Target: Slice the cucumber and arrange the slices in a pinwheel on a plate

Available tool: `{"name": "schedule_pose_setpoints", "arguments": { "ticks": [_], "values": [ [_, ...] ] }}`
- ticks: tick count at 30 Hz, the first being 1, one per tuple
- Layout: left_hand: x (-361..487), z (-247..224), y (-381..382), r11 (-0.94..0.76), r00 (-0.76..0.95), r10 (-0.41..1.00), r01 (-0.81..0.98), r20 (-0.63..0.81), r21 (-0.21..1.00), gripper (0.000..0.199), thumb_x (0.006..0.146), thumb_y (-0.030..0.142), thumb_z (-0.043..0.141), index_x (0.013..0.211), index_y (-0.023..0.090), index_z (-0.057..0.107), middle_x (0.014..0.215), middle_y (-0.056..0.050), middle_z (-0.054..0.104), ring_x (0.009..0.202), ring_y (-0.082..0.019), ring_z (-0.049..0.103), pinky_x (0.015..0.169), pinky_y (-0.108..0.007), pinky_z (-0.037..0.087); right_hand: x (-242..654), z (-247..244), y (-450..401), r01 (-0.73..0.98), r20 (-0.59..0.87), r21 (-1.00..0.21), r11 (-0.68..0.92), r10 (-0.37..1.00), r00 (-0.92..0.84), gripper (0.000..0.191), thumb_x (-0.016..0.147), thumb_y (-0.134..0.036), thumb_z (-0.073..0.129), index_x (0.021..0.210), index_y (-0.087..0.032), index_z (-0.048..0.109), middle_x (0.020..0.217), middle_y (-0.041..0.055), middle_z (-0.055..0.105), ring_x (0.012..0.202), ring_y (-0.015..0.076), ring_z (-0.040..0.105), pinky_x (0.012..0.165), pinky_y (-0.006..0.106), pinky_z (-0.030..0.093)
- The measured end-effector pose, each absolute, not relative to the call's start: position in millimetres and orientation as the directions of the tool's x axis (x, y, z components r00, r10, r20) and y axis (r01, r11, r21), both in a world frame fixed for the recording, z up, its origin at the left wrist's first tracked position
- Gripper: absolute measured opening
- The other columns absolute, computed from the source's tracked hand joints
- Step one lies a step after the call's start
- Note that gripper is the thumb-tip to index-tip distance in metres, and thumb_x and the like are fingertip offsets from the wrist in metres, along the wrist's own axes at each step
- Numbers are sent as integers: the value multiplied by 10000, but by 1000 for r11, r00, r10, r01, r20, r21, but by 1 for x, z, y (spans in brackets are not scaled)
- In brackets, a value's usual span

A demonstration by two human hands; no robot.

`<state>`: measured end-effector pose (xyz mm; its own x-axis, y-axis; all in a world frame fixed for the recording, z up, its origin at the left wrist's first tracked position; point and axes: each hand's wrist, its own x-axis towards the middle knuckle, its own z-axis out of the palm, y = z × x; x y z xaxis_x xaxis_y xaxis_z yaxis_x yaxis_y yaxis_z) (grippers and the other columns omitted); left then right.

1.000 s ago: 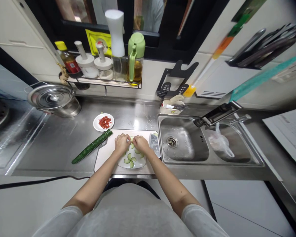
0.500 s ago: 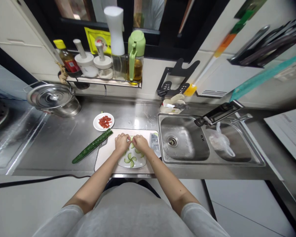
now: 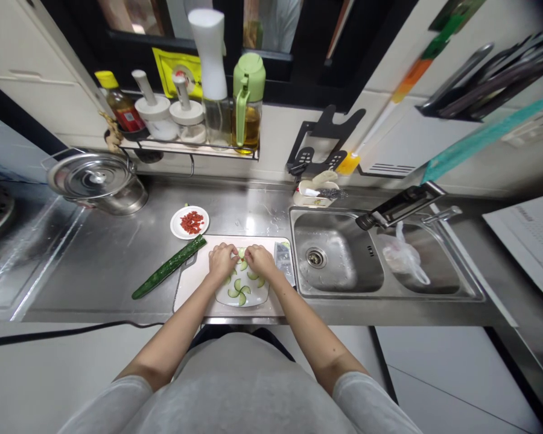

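Both hands are over the far part of a white plate (image 3: 224,296), which lies on a light cutting board (image 3: 192,295). My left hand (image 3: 223,260) has its fingers curled and pinched at the left of a small group of pale green cucumber slices (image 3: 241,254). From the right side my right hand (image 3: 259,261) pinches at the same slices, fingertips close to the left ones. Nearer to me, curved cucumber slices (image 3: 239,293) form a pinwheel on the plate. More slices lie partly hidden under my hands. A knife blade (image 3: 283,260) rests on the board's right side.
A cut cucumber (image 3: 169,268) lies left, against the board. Behind it stands a small white plate (image 3: 177,226) of chopped red pieces. The double sink (image 3: 339,253) is at the right, a lidded steel pot (image 3: 122,196) at the back left. Bottles line a wall rack (image 3: 185,148).
My hands have moved slightly apart, so the slices between my fingertips show more clearly. The plate, cucumber and board stay where they were.
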<state>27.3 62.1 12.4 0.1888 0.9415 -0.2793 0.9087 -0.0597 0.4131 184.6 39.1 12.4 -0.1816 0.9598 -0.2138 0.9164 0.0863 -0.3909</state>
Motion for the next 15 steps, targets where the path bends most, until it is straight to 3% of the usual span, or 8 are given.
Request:
{"name": "schedule_pose_setpoints", "arguments": {
  "ticks": [9,15],
  "values": [
    [29,15,61,-65,197,936,910,-291,409,129,826,336,600,906,247,649,1005,-62,614,1023,-256,531,871,-372,355,176,8,31,926,-243,-367,83,953,-182,151,908,-249,531,978,-184,648,1007,77,640,954,195,527,788,277,371],
    [30,13,60,-58,189,936,915,-298,398,119,822,324,620,916,254,645,1009,-50,614,1036,-244,526,881,-362,355,173,5,30,937,-232,-339,83,958,-169,201,941,-242,466,980,-175,652,1000,79,643,948,192,526,804,276,365]
  ]
}}
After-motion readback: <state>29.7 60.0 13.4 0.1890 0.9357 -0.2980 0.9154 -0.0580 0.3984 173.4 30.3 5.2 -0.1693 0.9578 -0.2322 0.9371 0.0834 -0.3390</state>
